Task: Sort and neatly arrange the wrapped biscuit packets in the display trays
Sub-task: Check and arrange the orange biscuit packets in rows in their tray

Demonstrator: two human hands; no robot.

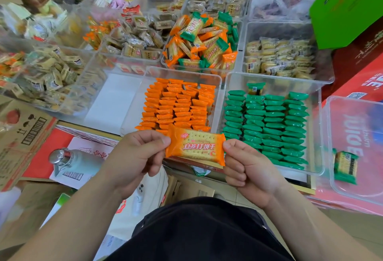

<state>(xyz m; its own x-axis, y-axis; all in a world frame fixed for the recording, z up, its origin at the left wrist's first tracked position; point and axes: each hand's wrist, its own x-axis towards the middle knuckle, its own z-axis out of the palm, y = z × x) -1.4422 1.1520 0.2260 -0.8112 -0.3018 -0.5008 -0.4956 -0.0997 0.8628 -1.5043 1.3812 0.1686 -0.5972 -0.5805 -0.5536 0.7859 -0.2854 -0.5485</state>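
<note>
closest to you, your left hand (136,153) and right hand (246,169) are each pinching one crimped end of an orange biscuit packet (195,146). each grip is closing thumb over curled fingers, so the glossy film is lying flat with its printed face up. the packet is hovering over the near edge of the orange tray (220,86). you seem to be squaring up one sorted packet before filing it. the next move is likely calling for turning it on edge and slotting it into a row's near end without tipping its neighbours. just beyond, orange rows are standing tightly on edge in that clear, rigid plastic tray. beside it, the green tray (290,83) is holding matching rows. farther off, a loose heap of orange and green packets (199,41) is waiting.
</note>
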